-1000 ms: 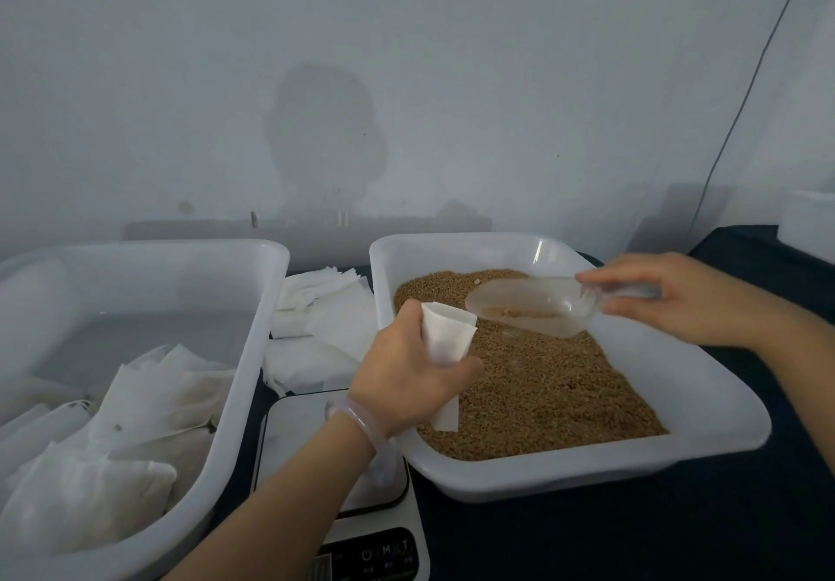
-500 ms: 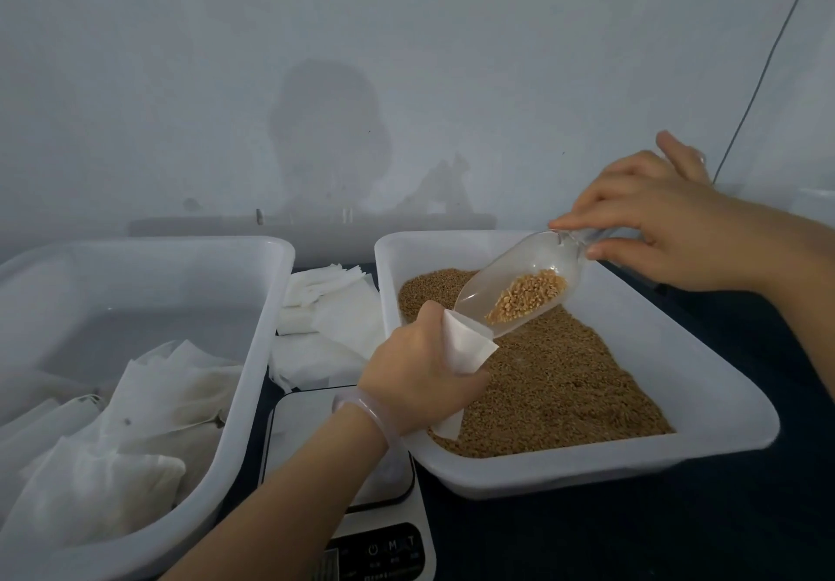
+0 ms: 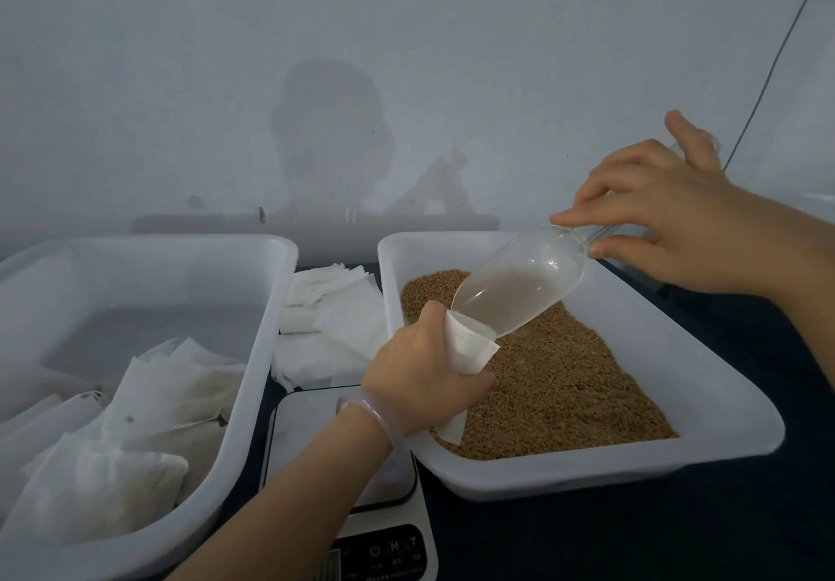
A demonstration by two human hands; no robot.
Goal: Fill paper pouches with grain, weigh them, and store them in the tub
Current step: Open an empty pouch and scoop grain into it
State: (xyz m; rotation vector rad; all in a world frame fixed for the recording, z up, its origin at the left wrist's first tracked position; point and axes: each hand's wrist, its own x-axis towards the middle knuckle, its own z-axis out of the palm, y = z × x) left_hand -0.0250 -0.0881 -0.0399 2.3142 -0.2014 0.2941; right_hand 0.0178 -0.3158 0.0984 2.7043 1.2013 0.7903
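My left hand (image 3: 418, 375) grips a white paper pouch (image 3: 470, 348) with its mouth open, held over the white grain tray (image 3: 705, 404). Brown grain (image 3: 565, 377) fills that tray. My right hand (image 3: 668, 219) pinches the handle of a clear plastic scoop (image 3: 519, 287), which is tilted steeply down with its lip inside the pouch mouth. The scoop looks empty. A white tub (image 3: 253, 354) at the left holds several filled pouches (image 3: 149, 436). A white scale (image 3: 311, 449) lies between the tub and the tray, under my left forearm.
A pile of empty white pouches (image 3: 334, 314) lies behind the scale, between the two containers. A pale wall rises close behind them, with a thin cable (image 3: 777, 56) at the right. The tabletop (image 3: 677, 531) is dark.
My right hand has lifted and tipped the scoop from level to steep, and the grain seen in it half a second ago has gone from the scoop, whose lip is now in the pouch.
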